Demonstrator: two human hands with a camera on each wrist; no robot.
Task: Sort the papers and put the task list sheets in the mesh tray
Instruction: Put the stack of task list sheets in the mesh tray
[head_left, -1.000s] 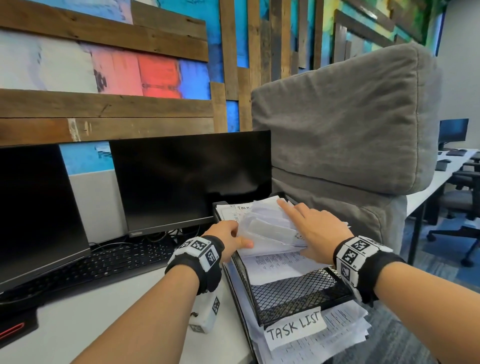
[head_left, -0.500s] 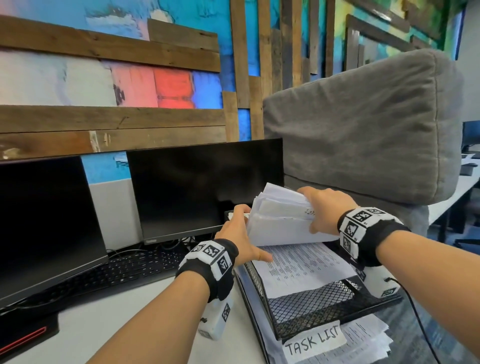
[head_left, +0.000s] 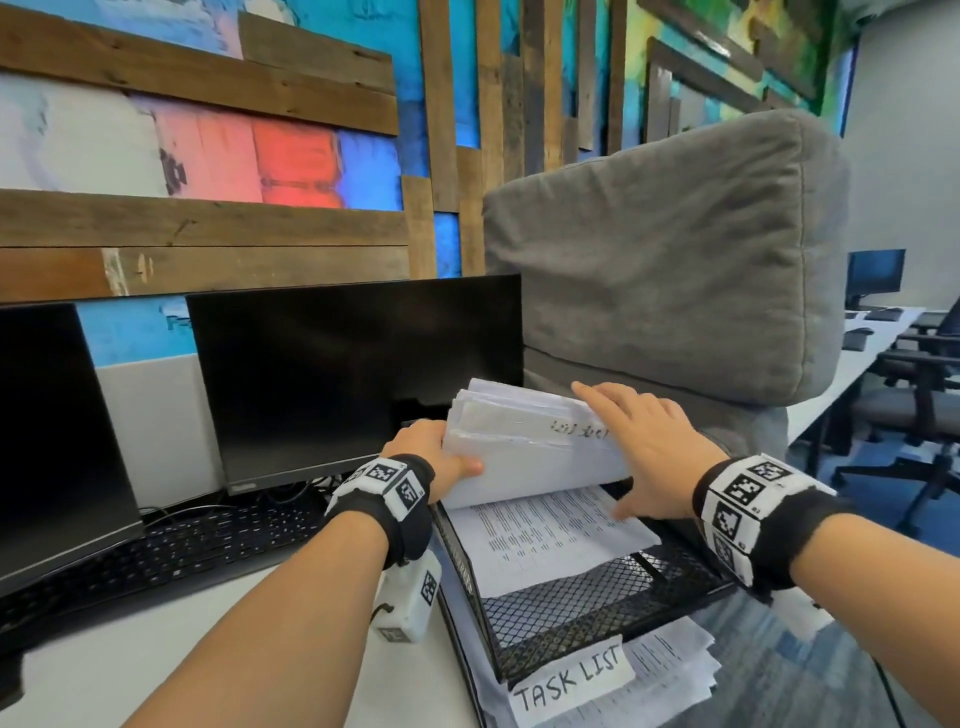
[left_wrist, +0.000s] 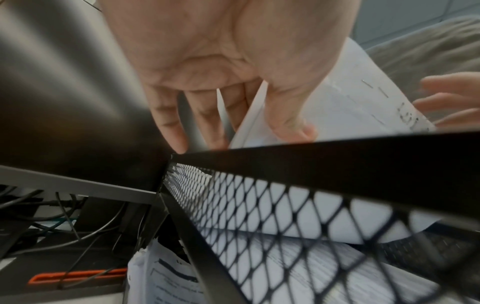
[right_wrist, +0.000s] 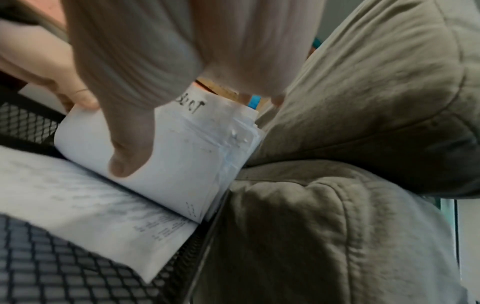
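Two hands are shown holding a stack of sheets (head_left: 524, 441) over the mesh tray (head_left: 582, 618): the left hand (head_left: 436, 457) grips its left edge, the right hand (head_left: 644, 457) lies spread on top. One printed sheet (head_left: 550, 540) is already laid in the tray, while more papers (head_left: 670, 675) remain beneath it on the tabletop (head_left: 156, 649), so sorting is judged unfinished.

Head view looks down; both wrist views, close, share the mesh tray (left_wrist: 324, 152)
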